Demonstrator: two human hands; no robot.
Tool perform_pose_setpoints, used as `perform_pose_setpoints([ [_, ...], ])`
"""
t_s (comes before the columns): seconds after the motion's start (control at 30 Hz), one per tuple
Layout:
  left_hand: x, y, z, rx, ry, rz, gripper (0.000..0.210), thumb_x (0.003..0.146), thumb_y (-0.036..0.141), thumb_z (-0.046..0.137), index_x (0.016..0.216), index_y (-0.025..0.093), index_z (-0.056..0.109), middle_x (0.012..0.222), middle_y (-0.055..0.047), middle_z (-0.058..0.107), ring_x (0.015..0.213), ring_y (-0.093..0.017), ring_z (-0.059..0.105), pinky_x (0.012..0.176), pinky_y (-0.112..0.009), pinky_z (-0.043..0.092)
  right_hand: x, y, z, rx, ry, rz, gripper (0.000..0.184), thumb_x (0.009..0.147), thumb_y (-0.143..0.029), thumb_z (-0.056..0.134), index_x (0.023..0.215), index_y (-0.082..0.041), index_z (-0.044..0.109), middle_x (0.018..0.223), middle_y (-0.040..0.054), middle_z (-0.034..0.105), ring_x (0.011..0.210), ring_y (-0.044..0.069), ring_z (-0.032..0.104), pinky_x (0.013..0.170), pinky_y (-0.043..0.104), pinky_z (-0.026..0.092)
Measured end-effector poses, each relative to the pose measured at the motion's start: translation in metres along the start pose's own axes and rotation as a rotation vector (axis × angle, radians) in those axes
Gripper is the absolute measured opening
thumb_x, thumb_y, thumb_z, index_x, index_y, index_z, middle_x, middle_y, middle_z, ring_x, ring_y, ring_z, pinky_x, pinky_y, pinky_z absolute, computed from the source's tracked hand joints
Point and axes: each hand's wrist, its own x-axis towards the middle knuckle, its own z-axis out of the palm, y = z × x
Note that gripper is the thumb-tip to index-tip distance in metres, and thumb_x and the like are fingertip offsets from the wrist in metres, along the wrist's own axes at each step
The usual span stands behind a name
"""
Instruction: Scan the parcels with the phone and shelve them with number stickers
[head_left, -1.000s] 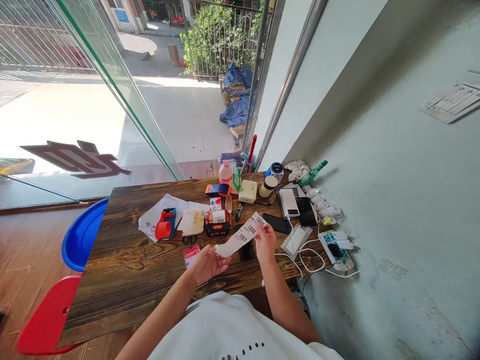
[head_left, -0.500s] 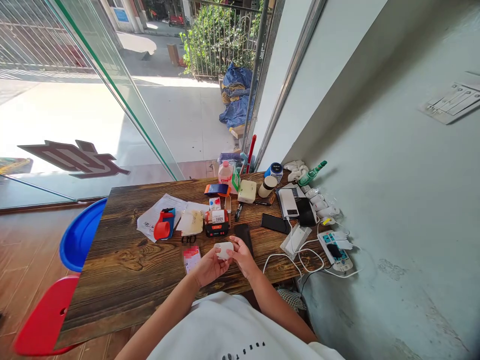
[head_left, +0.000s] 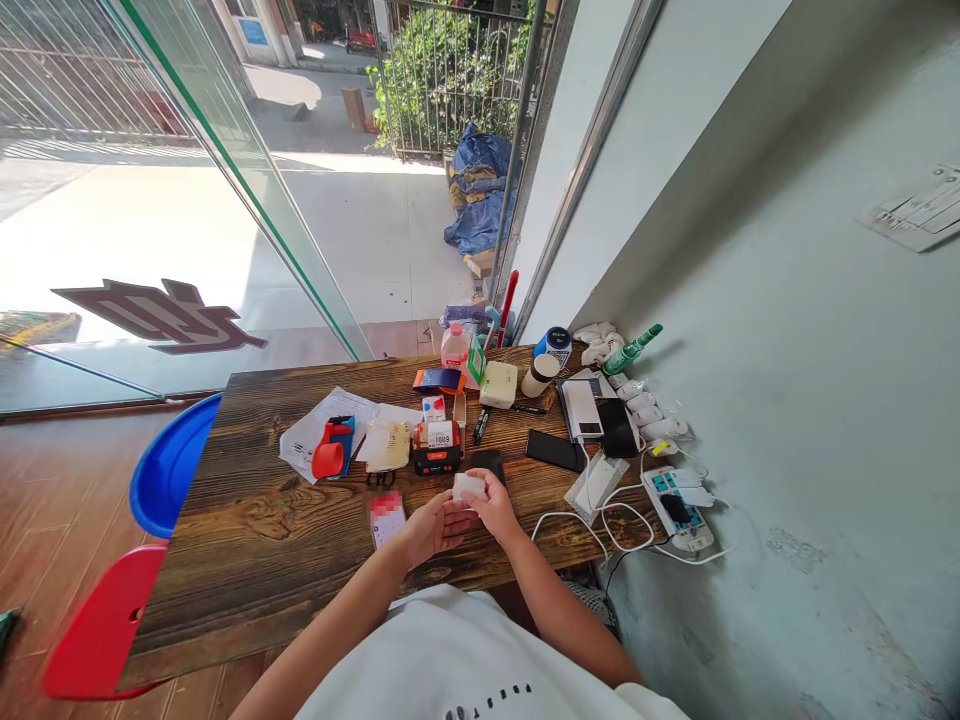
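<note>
A small white rounded case [head_left: 469, 486], which looks like an earbuds case, is held above the front of the table. My right hand [head_left: 495, 508] grips it between thumb and fingers from the right. My left hand [head_left: 431, 532] lies palm up just below and left of it, fingers stretched out; whether they touch the case I cannot tell. Behind the case is a flat black item [head_left: 489, 464], partly hidden by my right hand. Left of my left hand lies a card or phone with a pink and white face [head_left: 387, 520]. A black and orange device [head_left: 436, 448] with a white label stands beyond.
Papers [head_left: 304, 440] and a red and blue tape dispenser [head_left: 334, 450] lie on the wooden table [head_left: 255, 560] at left. A black phone [head_left: 553, 450], white cables [head_left: 622, 525] and a power strip [head_left: 679, 508] are at right. Bottles and a jar [head_left: 540, 375] stand at the back.
The white case has moved slightly right and is tilted differently. My left hand has let go of it, its fingers now stretched out below; my right hand keeps hold.
</note>
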Motion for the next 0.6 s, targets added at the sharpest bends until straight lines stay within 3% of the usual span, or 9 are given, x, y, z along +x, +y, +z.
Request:
perform_pose_setpoints([
  [0.07, 0.008, 0.001, -0.007, 0.078, 0.113, 0.024, 0.043, 0.087, 0.049, 0.058, 0.112, 0.015, 0.065, 0.116, -0.013, 0.068, 0.102, -0.022, 0.062, 0.081, -0.03, 0.047, 0.019, 0.006, -0.014, -0.097, 0.14, -0.021, 0.039, 0.078, -0.042, 0.071, 0.108, -0.02, 0.059, 0.098, 0.0077, 0.068, 0.086, 0.027, 0.065, 0.076, 0.04, 0.055],
  [0.2, 0.018, -0.003, -0.029, 0.113, 0.345, 0.07, 0.044, 0.078, 0.042, 0.069, 0.115, 0.019, 0.061, 0.115, -0.01, 0.067, 0.098, -0.019, 0.062, 0.076, -0.026, 0.044, 0.067, 0.012, -0.05, -0.305, 0.353, -0.118, 0.035, 0.087, -0.037, 0.066, 0.115, -0.017, 0.057, 0.119, 0.0112, 0.06, 0.109, 0.029, 0.057, 0.095, 0.049, 0.047],
  [0.4, 0.0, -0.015, -0.062, 0.057, 0.482, 0.102, 0.038, 0.074, 0.035, 0.071, 0.107, 0.018, 0.062, 0.101, -0.008, 0.069, 0.084, -0.017, 0.064, 0.072, -0.026, 0.046, 0.125, 0.026, -0.085, -0.542, 0.318, -0.102, 0.031, 0.093, -0.035, 0.063, 0.118, -0.017, 0.058, 0.12, 0.0098, 0.059, 0.108, 0.028, 0.058, 0.092, 0.049, 0.049],
  [0.6, -0.018, -0.031, -0.116, 0.071, 0.758, 0.202, 0.03, 0.068, 0.029, 0.07, 0.093, 0.02, 0.056, 0.076, 0.0, 0.059, 0.064, -0.013, 0.055, 0.057, -0.023, 0.035, 0.137, 0.036, -0.088, -0.748, 0.358, -0.073, 0.054, 0.088, -0.03, 0.062, 0.138, -0.017, 0.043, 0.13, 0.0161, 0.05, 0.117, 0.034, 0.05, 0.096, 0.051, 0.044],
])
